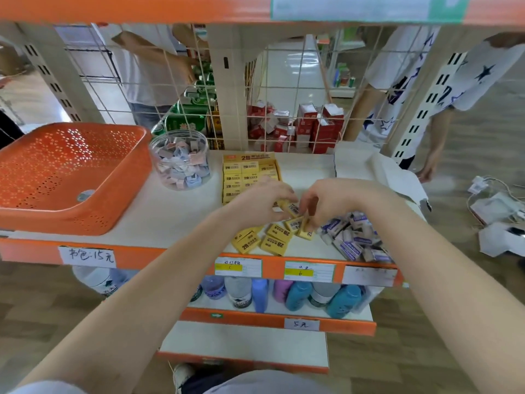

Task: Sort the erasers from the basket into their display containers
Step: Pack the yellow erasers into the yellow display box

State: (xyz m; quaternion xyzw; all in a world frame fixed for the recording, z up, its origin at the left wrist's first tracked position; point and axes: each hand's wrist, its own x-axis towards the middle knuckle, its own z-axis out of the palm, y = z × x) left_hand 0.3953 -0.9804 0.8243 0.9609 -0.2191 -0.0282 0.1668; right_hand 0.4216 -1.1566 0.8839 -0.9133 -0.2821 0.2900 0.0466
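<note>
Several yellow 2B erasers (275,236) lie loose on the white shelf (176,214) near its front edge. Behind them a yellow display box (249,158) holds rows of the same erasers. My left hand (261,199) and my right hand (326,201) meet just above the loose pile, both gripping yellow erasers (292,209) with barcode faces showing. A heap of white-and-purple erasers (353,237) lies at the right. A clear round jar (181,160) holds pastel erasers. The orange perforated basket (68,166) stands at the left, empty apart from a round sticker.
A white open carton (377,166) stands at the shelf's back right. A wire grid (284,89) closes the back; red boxes and green cans lie beyond it. Two people stand behind the rack. Bottles (295,295) fill the lower shelf. Cables and boxes lie on the floor at the right.
</note>
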